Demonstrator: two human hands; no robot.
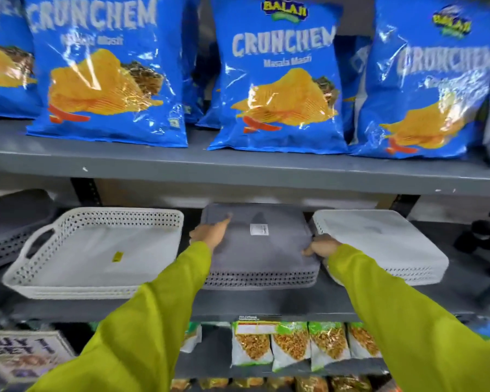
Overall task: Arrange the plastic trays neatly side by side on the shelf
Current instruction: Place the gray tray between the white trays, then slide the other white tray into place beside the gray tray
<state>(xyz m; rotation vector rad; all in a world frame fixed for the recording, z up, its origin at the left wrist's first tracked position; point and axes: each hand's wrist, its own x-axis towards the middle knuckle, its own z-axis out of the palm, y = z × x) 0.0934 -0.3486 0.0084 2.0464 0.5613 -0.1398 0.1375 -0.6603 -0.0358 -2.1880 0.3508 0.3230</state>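
Grey steel shelving (238,168) fills the view, and both hands work at its middle level. Above the hands, the upper shelf carries big blue crisp bags (277,77) printed "BALAJI", "CRUNCHEM" and "Masala Masti" over a picture of ridged yellow crisps.

Between the two hands lies the grey tray stack (259,250), upside down, its perforated walls showing at the near edge and a small white label (258,229) on its flat base; the print on it is too small to read. The left hand (210,232) lies flat on the far left part of that base, fingers stretched out and not closed on anything. The right hand (321,247) is curled over the stack's right edge, holding it. Both arms wear yellow-green sleeves (142,321).

Just right of the right hand sits an overturned white tray (379,244), close against the grey stack. Left of the left hand, apart by a narrow gap, a stack of white trays (96,250) sits upright with a cut-out handle and a small yellow sticker (117,256), unreadable. Further left are more dark trays (9,227), blurred.

Below the hands, snack packets (292,343) stand in a row on the lower shelf, and a sign (20,355) at lower left reads "BUY 1 GET 1".
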